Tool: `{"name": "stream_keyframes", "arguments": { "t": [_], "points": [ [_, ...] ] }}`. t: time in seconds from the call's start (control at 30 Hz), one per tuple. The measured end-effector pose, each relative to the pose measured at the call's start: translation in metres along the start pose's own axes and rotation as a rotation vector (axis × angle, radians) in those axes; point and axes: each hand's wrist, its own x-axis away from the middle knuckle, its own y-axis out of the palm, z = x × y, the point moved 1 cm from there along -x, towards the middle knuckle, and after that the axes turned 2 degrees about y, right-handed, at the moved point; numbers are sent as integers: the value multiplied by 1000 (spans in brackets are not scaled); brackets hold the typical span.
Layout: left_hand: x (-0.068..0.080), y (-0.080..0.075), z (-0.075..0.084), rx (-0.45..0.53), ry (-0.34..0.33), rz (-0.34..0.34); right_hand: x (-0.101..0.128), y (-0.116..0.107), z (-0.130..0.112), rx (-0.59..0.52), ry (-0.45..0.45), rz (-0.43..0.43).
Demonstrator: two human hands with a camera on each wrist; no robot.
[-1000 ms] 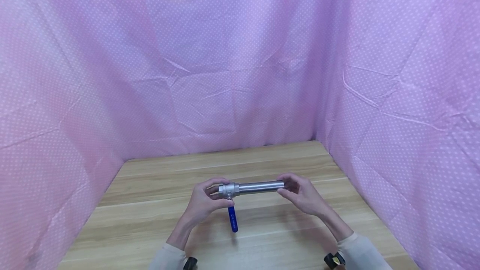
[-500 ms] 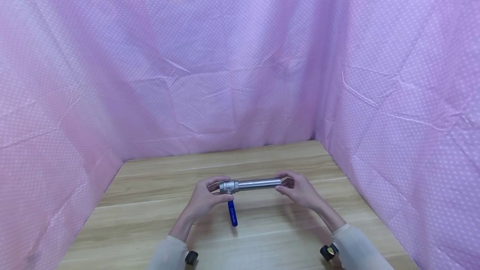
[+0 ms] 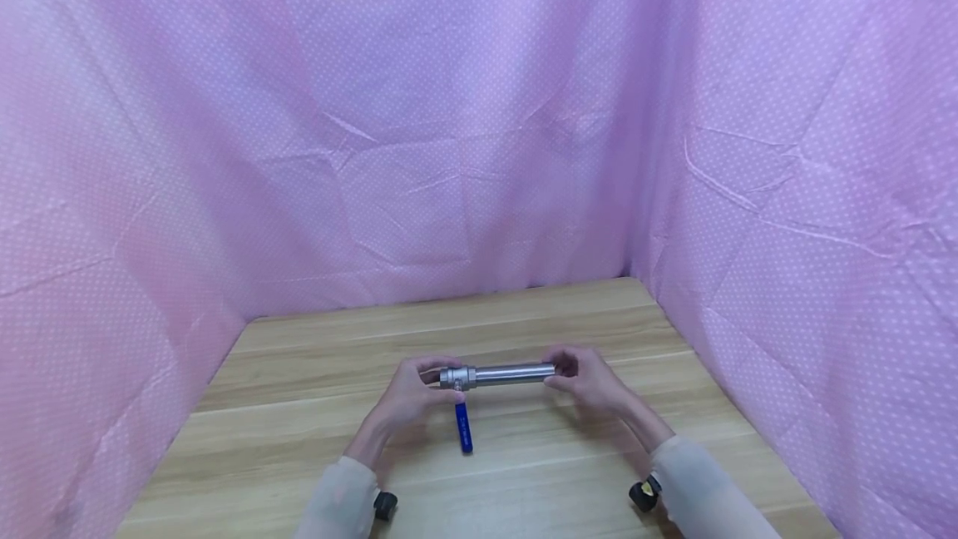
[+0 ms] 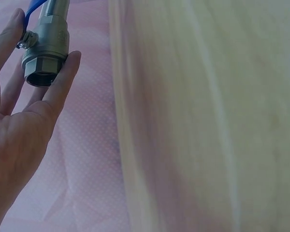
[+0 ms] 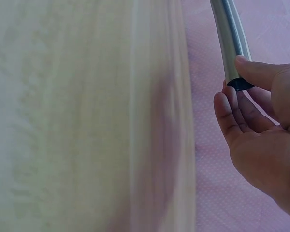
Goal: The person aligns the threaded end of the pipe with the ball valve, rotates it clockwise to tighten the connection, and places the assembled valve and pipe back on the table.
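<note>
A silver ball valve (image 3: pixel 458 377) with a blue lever handle (image 3: pixel 464 427) is joined to a straight metal pipe (image 3: pixel 515 373), both lying roughly level across the middle of the head view. My left hand (image 3: pixel 407 396) holds the valve between thumb and fingers, the thumb beside the base of the lever. In the left wrist view the hexagonal end of the valve (image 4: pixel 43 67) faces the palm, its bore open. The far end of the pipe is pinched by my right hand (image 3: pixel 591 381). The right wrist view shows the thumb on the pipe's side (image 5: pixel 229 43) near its dark open end.
Beneath the hands is a wood-grain table (image 3: pixel 524 481). Pink dotted cloth (image 3: pixel 449 148) hangs behind it and along both sides. A black wrist device (image 3: pixel 385 506) sits at the left sleeve, another (image 3: pixel 644 493) at the right.
Valve and pipe have shifted slightly, the pipe's right end moving left and the lever's tip rising a little in the head view. My right hand has come inward with it. Both hands keep their hold.
</note>
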Motion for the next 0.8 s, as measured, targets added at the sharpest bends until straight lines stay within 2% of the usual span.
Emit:
{"name": "stream_keyframes", "arguments": {
  "t": [0.4, 0.8],
  "points": [
    [-5, -6, -11, -20, -72, -60, -3, 8, 15, -37, 65, -84],
    [-7, -15, -22, -77, -60, -147, -10, 16, 21, 6, 51, -116]
  ]
}}
